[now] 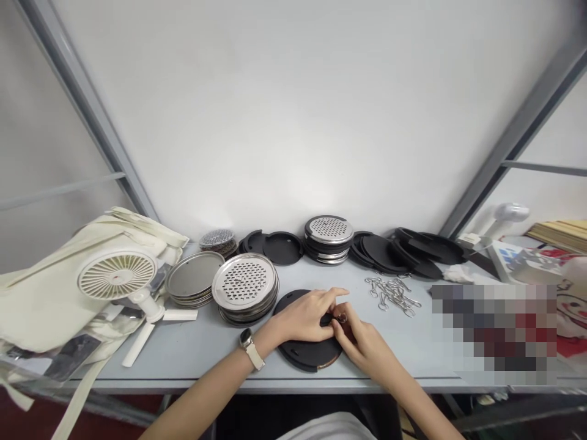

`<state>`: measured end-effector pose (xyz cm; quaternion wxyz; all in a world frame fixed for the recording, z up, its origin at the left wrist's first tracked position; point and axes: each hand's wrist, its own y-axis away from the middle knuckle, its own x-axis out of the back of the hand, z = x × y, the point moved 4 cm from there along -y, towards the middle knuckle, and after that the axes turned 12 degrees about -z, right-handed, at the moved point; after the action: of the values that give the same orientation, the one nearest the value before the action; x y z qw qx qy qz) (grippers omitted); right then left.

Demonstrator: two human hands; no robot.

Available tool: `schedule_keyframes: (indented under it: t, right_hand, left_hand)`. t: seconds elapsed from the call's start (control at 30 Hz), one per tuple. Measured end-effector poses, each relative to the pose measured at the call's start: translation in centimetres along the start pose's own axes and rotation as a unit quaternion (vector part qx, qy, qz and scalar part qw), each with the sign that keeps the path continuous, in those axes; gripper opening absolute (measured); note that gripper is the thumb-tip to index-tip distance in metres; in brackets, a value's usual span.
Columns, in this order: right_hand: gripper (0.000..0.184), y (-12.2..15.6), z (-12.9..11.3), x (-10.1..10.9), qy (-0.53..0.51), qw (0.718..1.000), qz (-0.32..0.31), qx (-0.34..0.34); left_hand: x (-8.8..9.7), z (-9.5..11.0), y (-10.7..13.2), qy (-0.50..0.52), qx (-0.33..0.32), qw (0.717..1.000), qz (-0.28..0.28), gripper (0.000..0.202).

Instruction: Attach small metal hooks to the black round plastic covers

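A round black plastic disc (pixel 298 354) lies on the table in front of me, with a copper-coloured strip showing along its near edge. My left hand (pixel 309 315), with a watch on the wrist, grips the disc from above; its index finger reaches to the right and the thumb bends inward. At the disc's right side, my right hand (pixel 360 339) pinches a small metal ring (pixel 342 318), mostly covered by the fingers. Beyond the right hand is a loose pile of metal wire clips (pixel 392 292). Left of the disc stands a stack of perforated metal grater plates (pixel 245 282).
Plain metal discs (pixel 195 278) are stacked farther left, by a white fan (pixel 119 276) and a cream bag (pixel 50 293). Along the wall are more black discs (pixel 283 249) and a grater-topped stack (pixel 329 231). Black rims (pixel 426 247) lie back right. A blurred patch covers the right side.
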<state>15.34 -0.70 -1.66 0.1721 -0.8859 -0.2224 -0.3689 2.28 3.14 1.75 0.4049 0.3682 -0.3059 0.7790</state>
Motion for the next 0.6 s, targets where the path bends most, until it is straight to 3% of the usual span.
schedule_keyframes:
  t: [0.6]
  right_hand:
    - [0.008,-0.2,1.4,0.8,-0.095,0.993,0.064,-0.019]
  left_hand:
    - [-0.2,0.3,-0.2,-0.017,0.003,1.000,0.017,0.057]
